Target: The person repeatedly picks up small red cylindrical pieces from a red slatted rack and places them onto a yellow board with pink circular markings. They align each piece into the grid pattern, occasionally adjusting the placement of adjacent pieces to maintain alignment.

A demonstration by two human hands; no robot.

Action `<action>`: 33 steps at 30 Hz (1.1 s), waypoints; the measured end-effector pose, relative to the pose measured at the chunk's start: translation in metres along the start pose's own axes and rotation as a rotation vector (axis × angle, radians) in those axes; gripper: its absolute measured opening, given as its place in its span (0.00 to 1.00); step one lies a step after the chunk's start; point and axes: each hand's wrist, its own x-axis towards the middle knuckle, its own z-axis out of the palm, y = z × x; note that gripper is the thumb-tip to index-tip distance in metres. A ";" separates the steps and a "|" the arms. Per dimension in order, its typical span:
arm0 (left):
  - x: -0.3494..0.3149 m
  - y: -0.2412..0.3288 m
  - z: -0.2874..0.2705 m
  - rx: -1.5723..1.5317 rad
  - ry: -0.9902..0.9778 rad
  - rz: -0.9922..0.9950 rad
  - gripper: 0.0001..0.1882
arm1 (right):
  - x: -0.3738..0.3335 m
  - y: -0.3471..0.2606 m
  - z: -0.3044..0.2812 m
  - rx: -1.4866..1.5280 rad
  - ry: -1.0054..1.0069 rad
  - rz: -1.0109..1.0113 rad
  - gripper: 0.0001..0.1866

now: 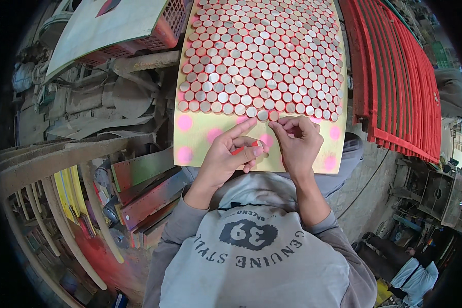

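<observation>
Inside the near edge of the board (197, 139), your left hand (225, 151) curls around red-edged discs (237, 151); your right hand (300, 139) touches another disc (273, 116), whether pinching I can't tell.

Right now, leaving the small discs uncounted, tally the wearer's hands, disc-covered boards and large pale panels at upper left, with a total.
Left hand and right hand: 2
Disc-covered board: 1
Large pale panel: 1
Total: 4
</observation>
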 end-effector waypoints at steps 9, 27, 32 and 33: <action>0.000 0.003 -0.002 0.027 0.024 0.010 0.40 | -0.001 0.003 -0.001 0.006 -0.018 -0.012 0.15; 0.000 0.000 -0.004 0.054 0.031 0.021 0.39 | 0.005 -0.006 0.004 -0.083 -0.025 -0.138 0.26; 0.001 -0.002 -0.006 0.070 0.016 0.030 0.38 | 0.007 -0.008 0.006 -0.094 -0.005 -0.150 0.27; 0.001 -0.001 -0.006 0.079 0.018 0.030 0.38 | 0.008 -0.008 0.006 -0.105 0.007 -0.160 0.28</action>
